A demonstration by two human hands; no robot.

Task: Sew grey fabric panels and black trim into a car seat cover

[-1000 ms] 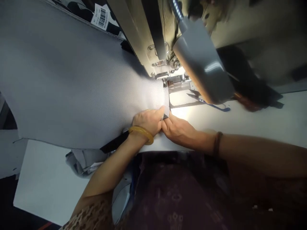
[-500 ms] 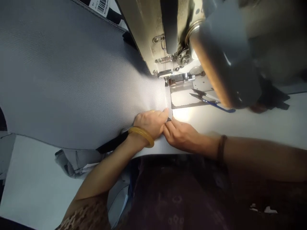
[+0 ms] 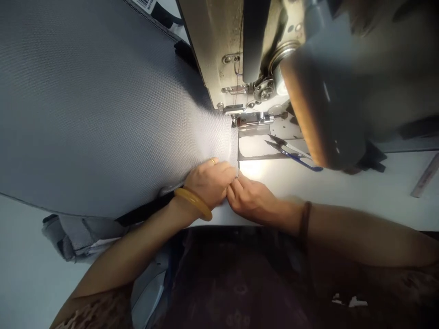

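Note:
A large sheet of grey mesh fabric point(image 3: 130, 119) spreads over the left side, and its right edge runs under the presser foot point(image 3: 234, 119) of a sewing machine point(image 3: 209, 45). Just below the foot, my left hand point(image 3: 209, 183) is closed on that edge, with a yellow bangle at the wrist. Beside it, my right hand point(image 3: 252, 196) pinches the same edge at its hem. The two hands touch, and their fingertips hide the bit of fabric between them.
Thread snips point(image 3: 295, 155) with a blue handle lie right of the needle area. A bundle of grey fabric point(image 3: 80, 235) sits at lower left on the white table point(image 3: 24, 256). A ruler-like strip point(image 3: 425, 176) lies at far right. The machine's lamp-lit head overhangs the top.
The view has shifted a little, so most things sit slightly differently in frame. Both hands stay on the fabric edge, and the dark patch between their fingers is now mostly covered.

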